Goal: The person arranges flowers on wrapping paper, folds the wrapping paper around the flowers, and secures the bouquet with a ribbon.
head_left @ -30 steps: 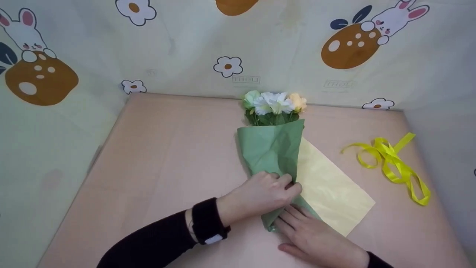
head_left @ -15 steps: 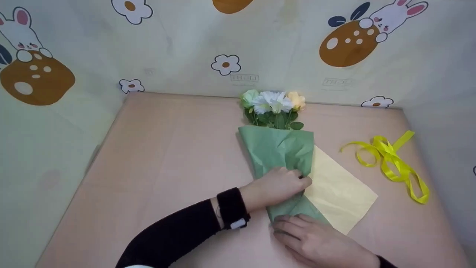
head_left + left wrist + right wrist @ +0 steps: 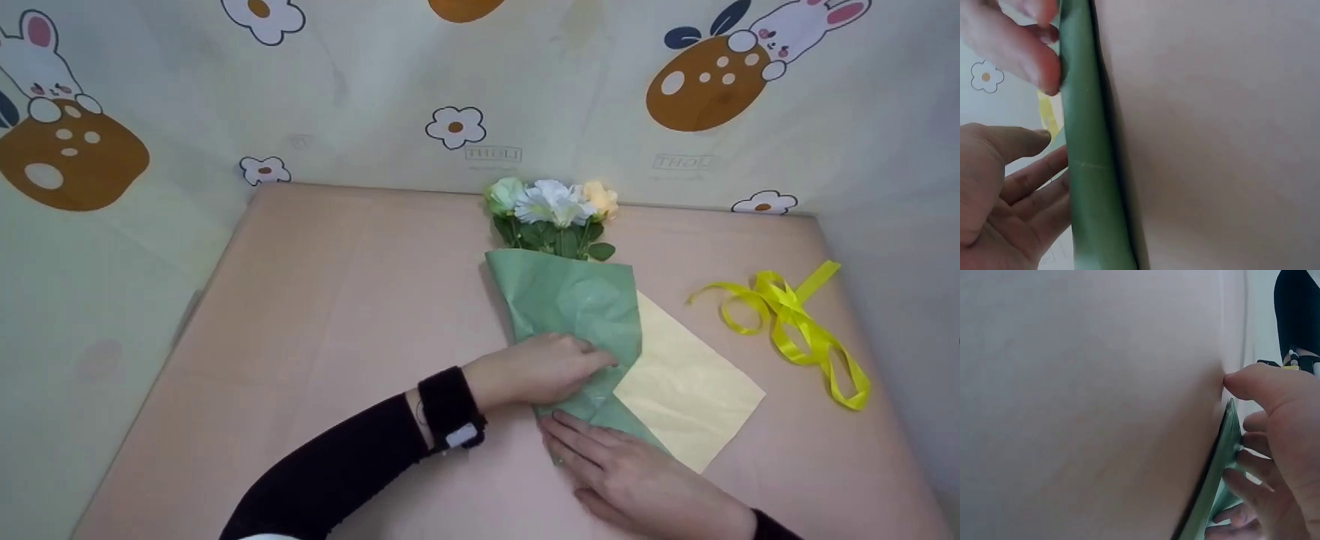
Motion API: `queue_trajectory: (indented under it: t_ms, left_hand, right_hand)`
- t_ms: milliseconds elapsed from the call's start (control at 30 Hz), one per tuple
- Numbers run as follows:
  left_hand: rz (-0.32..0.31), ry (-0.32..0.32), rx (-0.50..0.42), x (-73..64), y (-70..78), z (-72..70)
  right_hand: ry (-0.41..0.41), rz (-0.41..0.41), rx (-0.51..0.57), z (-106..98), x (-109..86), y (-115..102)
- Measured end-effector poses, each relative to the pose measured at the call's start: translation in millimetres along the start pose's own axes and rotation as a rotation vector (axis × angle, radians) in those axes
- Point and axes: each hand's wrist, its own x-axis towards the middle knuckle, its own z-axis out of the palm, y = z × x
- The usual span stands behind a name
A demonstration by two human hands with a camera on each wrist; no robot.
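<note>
A bouquet of artificial-looking flowers (image 3: 555, 202), white, pale green and peach, pokes out of a green wrapping paper (image 3: 577, 289) folded into a cone. My left hand (image 3: 544, 367) lies across the middle of the paper, fingers extended toward its right edge. Lower down, my right hand (image 3: 622, 465) rests with straightened fingers on the narrow end of the wrap. The stems are hidden inside. Seen from the left wrist, the green paper (image 3: 1086, 140) stands as a long smooth fold, with fingers close along it.
A cream paper sheet (image 3: 697, 382) sticks out from under the wrap on the right. Beyond it a loose yellow ribbon (image 3: 795, 322) lies in loops on the pink tabletop (image 3: 360, 300). A printed wall covering (image 3: 360, 97) rises behind the table's back edge.
The green flap has shifted right and spread wider and smoother. My left hand has gone from curled fingers at the flap's edge to lying flatter on it. My right fingers have shifted slightly.
</note>
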Motion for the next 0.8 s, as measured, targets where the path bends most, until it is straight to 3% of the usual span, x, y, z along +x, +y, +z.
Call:
queue_trajectory:
  t_ms: [133,367,467,567,700,800]
  left_hand:
    - [0.012,0.013,0.027,-16.9,-9.8,-4.4]
    - [-0.097,0.201,0.112,-59.6,-35.3,-10.1]
    - [-0.138,0.240,0.142,-74.4,-43.7,-7.3]
    - [-0.130,0.198,0.172,-82.7,-46.8,-0.2]
    - [-0.102,0.042,0.186,-86.8,-46.9,7.9]
    - [-0.121,-0.058,0.182,-86.3,-51.8,11.9]
  right_hand:
    - [-0.016,0.004,0.005,1,0.0,2]
    - [-0.026,0.010,-0.007,1,0.0,2]
    - [-0.034,0.002,-0.026,0,-1.1,3]
    - [-0.041,-0.004,-0.058,-1,-1.1,3]
    - [-0.050,-0.029,-0.114,-1,0.4,2]
    - [-0.044,-0.037,-0.128,-2,0.8,3]
